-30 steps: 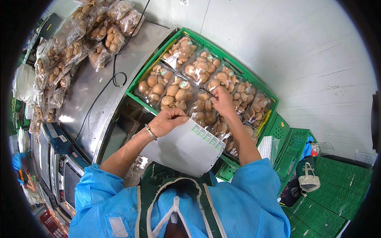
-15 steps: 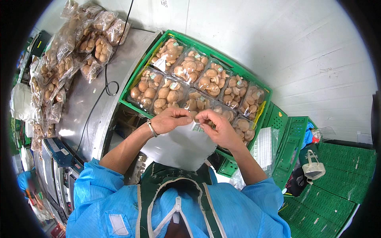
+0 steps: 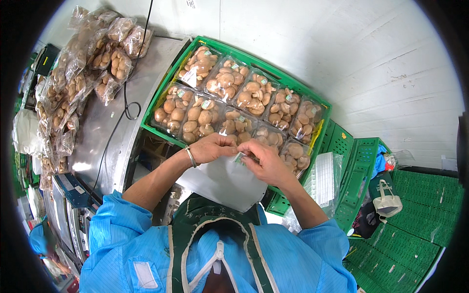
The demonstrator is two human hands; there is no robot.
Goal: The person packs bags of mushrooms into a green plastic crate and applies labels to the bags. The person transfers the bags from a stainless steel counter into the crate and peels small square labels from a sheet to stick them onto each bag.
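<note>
A white sheet (image 3: pixel 222 181) hangs from my two hands in front of my apron, with a small green-and-white label (image 3: pixel 239 157) at its top edge. My left hand (image 3: pixel 211 148), with a band on its wrist, is closed, thumb and fingers pinching the sheet's upper edge. Close beside it, my right hand (image 3: pixel 266 162) is closed at the label; whether its fingertips grip label or sheet is hidden. Just beyond them stands a green crate (image 3: pixel 264 64) with clear packs of brown mushrooms (image 3: pixel 226 80) in rows, several bearing small labels.
Bagged mushrooms (image 3: pixel 73 83) are heaped on a steel table (image 3: pixel 105 132) at the left, where a black cable (image 3: pixel 124 95) lies. Green crates (image 3: pixel 425 205) stand at the right, near a printed label sheet (image 3: pixel 322 178) and a dark bag (image 3: pixel 386 198). A co-worker's blue sleeve (image 3: pixel 38 239) shows lower left.
My right hand has drawn in nearer to my left, its fingers more curled over the label. The whole view has shifted slightly. At the lower left the co-worker has moved.
</note>
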